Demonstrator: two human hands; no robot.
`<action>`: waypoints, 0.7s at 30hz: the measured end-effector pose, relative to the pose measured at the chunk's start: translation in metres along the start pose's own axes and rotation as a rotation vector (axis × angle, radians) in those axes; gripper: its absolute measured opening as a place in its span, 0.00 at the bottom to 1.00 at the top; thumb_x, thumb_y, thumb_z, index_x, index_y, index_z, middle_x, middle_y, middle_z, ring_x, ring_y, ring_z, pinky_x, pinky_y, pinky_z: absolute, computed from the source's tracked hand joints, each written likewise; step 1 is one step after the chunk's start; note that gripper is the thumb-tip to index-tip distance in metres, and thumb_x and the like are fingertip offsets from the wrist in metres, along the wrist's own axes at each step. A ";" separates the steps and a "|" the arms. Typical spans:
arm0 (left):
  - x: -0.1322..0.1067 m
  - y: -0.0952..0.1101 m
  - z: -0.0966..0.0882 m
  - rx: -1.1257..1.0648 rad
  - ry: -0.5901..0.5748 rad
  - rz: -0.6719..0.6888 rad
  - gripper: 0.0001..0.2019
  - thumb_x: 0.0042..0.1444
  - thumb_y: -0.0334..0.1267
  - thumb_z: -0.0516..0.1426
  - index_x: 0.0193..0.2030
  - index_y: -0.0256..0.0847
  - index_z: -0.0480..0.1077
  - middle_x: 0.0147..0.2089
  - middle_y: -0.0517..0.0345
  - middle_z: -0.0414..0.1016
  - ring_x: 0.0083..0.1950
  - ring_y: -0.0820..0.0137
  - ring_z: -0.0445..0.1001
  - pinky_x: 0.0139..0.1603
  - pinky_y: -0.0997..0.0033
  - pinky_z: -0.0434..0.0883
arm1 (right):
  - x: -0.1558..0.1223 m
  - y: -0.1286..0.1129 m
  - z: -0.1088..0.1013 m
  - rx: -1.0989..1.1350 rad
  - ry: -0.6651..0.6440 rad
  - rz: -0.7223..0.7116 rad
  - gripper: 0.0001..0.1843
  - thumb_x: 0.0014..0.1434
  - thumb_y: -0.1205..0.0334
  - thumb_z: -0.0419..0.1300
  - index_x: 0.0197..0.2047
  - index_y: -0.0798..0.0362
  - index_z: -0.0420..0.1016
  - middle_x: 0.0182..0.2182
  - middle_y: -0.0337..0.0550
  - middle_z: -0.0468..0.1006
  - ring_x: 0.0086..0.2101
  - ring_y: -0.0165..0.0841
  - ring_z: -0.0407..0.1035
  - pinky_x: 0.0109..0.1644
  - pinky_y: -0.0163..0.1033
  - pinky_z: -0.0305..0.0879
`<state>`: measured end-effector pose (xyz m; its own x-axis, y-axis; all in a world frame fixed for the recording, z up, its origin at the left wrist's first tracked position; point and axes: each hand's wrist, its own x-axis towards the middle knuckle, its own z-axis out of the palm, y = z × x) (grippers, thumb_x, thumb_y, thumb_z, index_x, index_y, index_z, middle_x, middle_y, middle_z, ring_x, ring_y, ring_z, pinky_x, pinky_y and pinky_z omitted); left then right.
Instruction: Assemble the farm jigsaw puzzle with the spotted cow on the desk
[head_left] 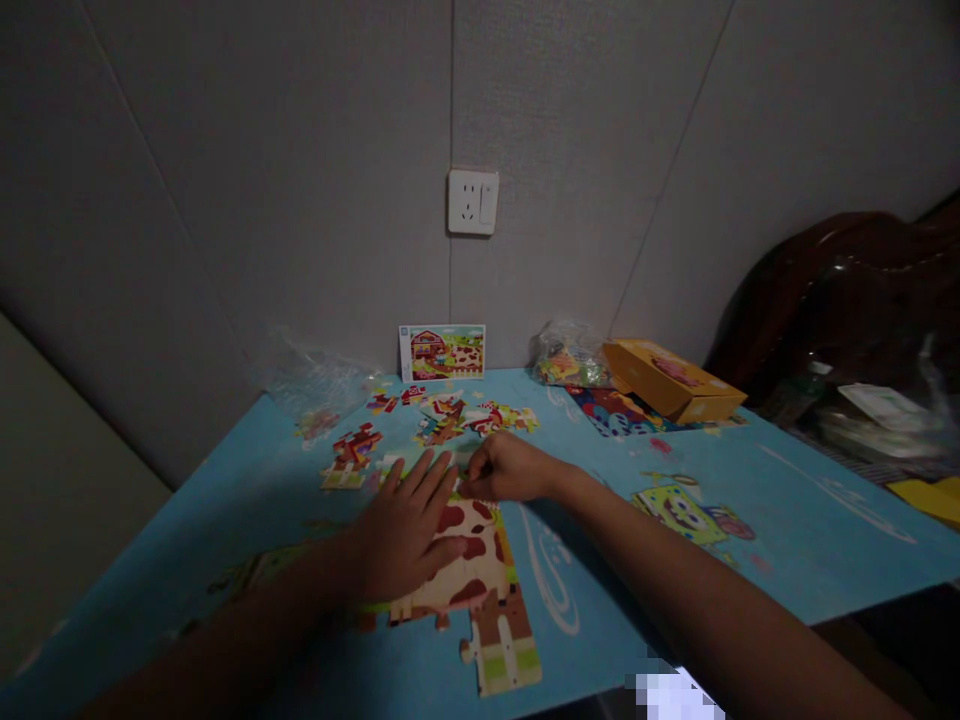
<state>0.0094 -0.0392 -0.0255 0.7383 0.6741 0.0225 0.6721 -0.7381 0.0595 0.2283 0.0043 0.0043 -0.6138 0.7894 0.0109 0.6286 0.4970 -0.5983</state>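
Toward the front edge of the counter (825, 560), a partly joined puzzle section (480, 570) showing a brown-spotted cow lies flat, its fence corner (506, 650) nearest that edge. The left hand (405, 540) lies over the section's left part, back of the hand up, its grip spread. Just beside those fingertips, the right hand (514, 468) is at the section's far side, its grip curled with thumb and forefinger drawn close; whether it pinches a piece or only presses on one, I cannot tell.

The step in hand looks like seating a piece along that far side, with the left hand seeming to steady what is already joined. The next move calls for matching tab to notch and a straight downward push that leaves the neighbours in line. Bare tabs show along the near side, left of the fence corner, so that row seems unfinished.

Between the hands and the counter's back edge lie loose pieces (442, 418); a small cluster with fence and red parts (352, 458) sits nearer the left edge. At the back edge a picture card (448, 354) stands upright, probably a guide for checking each fit.
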 end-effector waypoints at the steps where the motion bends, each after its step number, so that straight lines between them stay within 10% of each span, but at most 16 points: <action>1: -0.001 0.008 0.000 -0.002 0.007 -0.014 0.36 0.67 0.58 0.38 0.72 0.33 0.48 0.75 0.38 0.40 0.75 0.46 0.39 0.69 0.35 0.45 | 0.000 0.000 0.000 0.001 0.002 -0.007 0.10 0.51 0.65 0.62 0.21 0.59 0.77 0.14 0.32 0.65 0.18 0.22 0.56 0.24 0.29 0.51; 8: 0.009 -0.005 -0.005 -0.133 0.251 0.064 0.23 0.62 0.51 0.53 0.57 0.39 0.72 0.60 0.42 0.72 0.59 0.55 0.70 0.59 0.51 0.67 | 0.000 0.002 0.002 -0.001 0.025 -0.027 0.09 0.49 0.68 0.62 0.20 0.58 0.77 0.14 0.32 0.65 0.19 0.22 0.55 0.25 0.29 0.51; 12: 0.014 -0.060 -0.020 -0.003 0.513 -0.294 0.18 0.60 0.41 0.53 0.51 0.33 0.75 0.48 0.42 0.78 0.51 0.55 0.73 0.57 0.53 0.67 | 0.000 0.004 -0.001 -0.189 0.139 0.017 0.10 0.52 0.64 0.62 0.22 0.56 0.79 0.16 0.35 0.70 0.19 0.24 0.57 0.26 0.32 0.49; 17: 0.000 -0.100 -0.035 0.102 0.285 -0.784 0.29 0.60 0.55 0.50 0.52 0.30 0.74 0.48 0.36 0.76 0.50 0.50 0.74 0.52 0.55 0.69 | 0.002 0.004 -0.007 -0.374 0.374 0.138 0.12 0.58 0.63 0.57 0.29 0.53 0.81 0.21 0.41 0.77 0.20 0.27 0.59 0.28 0.36 0.46; 21: -0.004 -0.100 -0.029 0.094 0.098 -0.839 0.34 0.58 0.62 0.49 0.49 0.29 0.74 0.51 0.33 0.72 0.50 0.49 0.74 0.48 0.59 0.69 | 0.003 0.003 -0.005 -0.383 0.366 0.144 0.13 0.59 0.62 0.57 0.27 0.53 0.80 0.21 0.41 0.77 0.20 0.27 0.59 0.28 0.36 0.46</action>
<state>-0.0626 0.0329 -0.0025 -0.0124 0.9954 0.0948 0.9999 0.0112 0.0127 0.2308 0.0095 0.0068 -0.3449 0.8992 0.2692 0.8650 0.4159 -0.2807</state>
